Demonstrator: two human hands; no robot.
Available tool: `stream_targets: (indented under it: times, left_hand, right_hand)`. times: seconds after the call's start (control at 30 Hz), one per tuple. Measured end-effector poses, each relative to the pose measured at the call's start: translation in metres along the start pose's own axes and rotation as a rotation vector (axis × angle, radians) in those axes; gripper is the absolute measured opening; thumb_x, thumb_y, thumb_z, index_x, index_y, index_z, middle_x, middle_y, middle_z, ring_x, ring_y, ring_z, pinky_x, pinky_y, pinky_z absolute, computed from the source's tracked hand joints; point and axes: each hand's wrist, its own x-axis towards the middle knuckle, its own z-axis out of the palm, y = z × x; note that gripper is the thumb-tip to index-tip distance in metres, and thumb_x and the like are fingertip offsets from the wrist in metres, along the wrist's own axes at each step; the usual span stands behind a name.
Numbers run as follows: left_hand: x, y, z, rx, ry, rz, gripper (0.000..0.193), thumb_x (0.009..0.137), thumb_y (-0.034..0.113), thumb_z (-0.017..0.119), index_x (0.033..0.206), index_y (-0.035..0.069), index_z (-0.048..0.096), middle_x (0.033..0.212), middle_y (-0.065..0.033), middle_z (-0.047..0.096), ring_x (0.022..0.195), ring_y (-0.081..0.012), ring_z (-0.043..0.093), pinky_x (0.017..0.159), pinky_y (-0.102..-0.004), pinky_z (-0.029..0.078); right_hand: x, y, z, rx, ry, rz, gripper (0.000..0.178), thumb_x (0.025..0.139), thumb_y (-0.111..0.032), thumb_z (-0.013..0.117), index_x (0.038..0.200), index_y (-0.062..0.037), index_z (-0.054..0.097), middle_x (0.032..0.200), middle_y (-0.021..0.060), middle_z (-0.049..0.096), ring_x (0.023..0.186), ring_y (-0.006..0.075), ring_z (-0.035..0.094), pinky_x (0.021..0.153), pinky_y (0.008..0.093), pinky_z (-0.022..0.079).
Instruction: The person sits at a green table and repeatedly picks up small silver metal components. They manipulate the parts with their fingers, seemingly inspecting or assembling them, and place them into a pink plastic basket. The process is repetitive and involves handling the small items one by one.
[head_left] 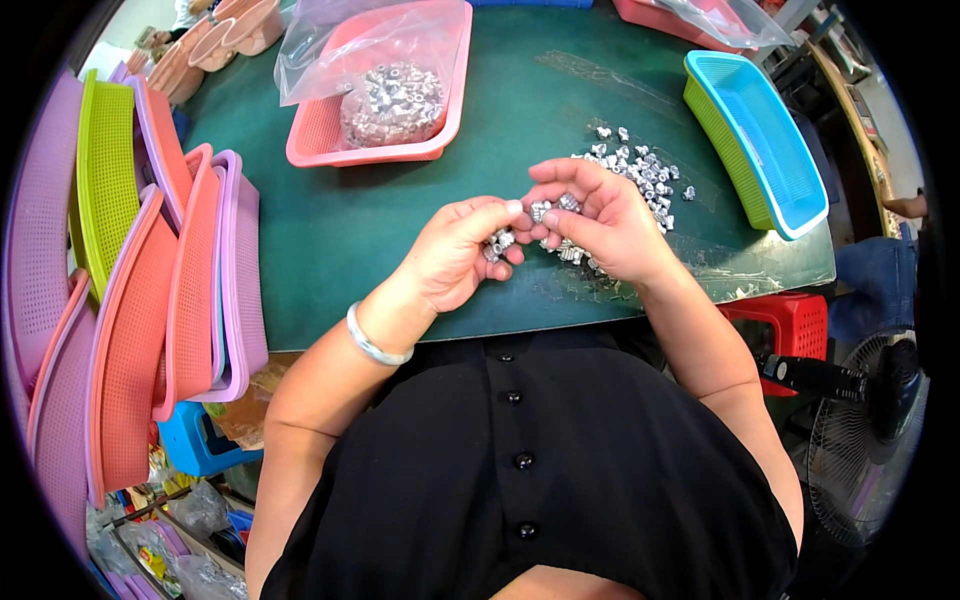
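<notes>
Your left fingers (492, 218) curl around small silvery metal pieces (497, 245); your right fingers (582, 232) pinch similar pieces (569, 203), near the loose pile (655, 180) on the worktop (390, 240). Loosen that crowded left curl and some could slip, maybe bouncing off the near edge.

Cannot count metal pieces (498, 243) partly hidden in the left hand (455, 248); can see little of a blue object (532, 3) cut off above.
</notes>
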Motion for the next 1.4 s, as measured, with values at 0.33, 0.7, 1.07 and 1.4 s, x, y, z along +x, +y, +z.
stream_targets:
  times: [0.33, 0.7, 1.07, 1.4]
  left_hand:
    - [-0.0001, -0.0051, 0.0052, 0.032, 0.084, -0.001, 0.015, 0.083, 0.019, 0.059, 0.085, 0.004, 0.057, 0.074, -0.0015, 0.056, 0.060, -0.0073, 0.049, 0.048, -0.0187, 0.038]
    - [0.0033, -0.0053, 0.0012, -0.017, 0.028, -0.042, 0.020, 0.086, 0.025, 0.054, 0.083, 0.006, 0.058, 0.074, -0.0003, 0.055, 0.061, -0.0082, 0.048, 0.050, -0.0195, 0.039]
    - [0.0010, -0.0028, 0.0045, -0.029, 0.043, -0.004, 0.016, 0.085, 0.017, 0.051, 0.085, 0.002, 0.057, 0.076, -0.0029, 0.055, 0.062, -0.0088, 0.049, 0.048, -0.0188, 0.038]
    - [0.0002, -0.0001, 0.0036, -0.156, -0.043, -0.008, 0.012, 0.081, 0.016, 0.055, 0.086, 0.005, 0.056, 0.076, -0.0033, 0.056, 0.063, -0.0107, 0.051, 0.052, -0.0211, 0.042]
  right_hand:
    - [-0.0053, 0.0045, 0.0015, -0.394, -0.017, -0.157, 0.041, 0.082, 0.005, 0.046, 0.122, 0.0017, 0.041, 0.105, 0.0106, 0.058, 0.080, 0.0104, 0.057, 0.067, 0.0215, 0.047]
    - [-0.0035, 0.0002, 0.0000, -0.036, 0.015, -0.006, 0.038, 0.081, 0.005, 0.043, 0.119, 0.0041, 0.039, 0.104, 0.0139, 0.056, 0.070, 0.0109, 0.054, 0.059, 0.0223, 0.046]
    - [-0.0023, 0.0027, -0.0028, -0.002, -0.008, 0.016, 0.033, 0.080, 0.005, 0.043, 0.113, 0.0050, 0.040, 0.102, 0.0147, 0.055, 0.074, 0.0120, 0.056, 0.063, 0.0243, 0.047]
    - [-0.0026, 0.0004, 0.0031, -0.216, 0.022, -0.067, 0.042, 0.081, 0.005, 0.047, 0.121, 0.0003, 0.036, 0.092, 0.0115, 0.060, 0.065, 0.0096, 0.054, 0.058, 0.0228, 0.047]
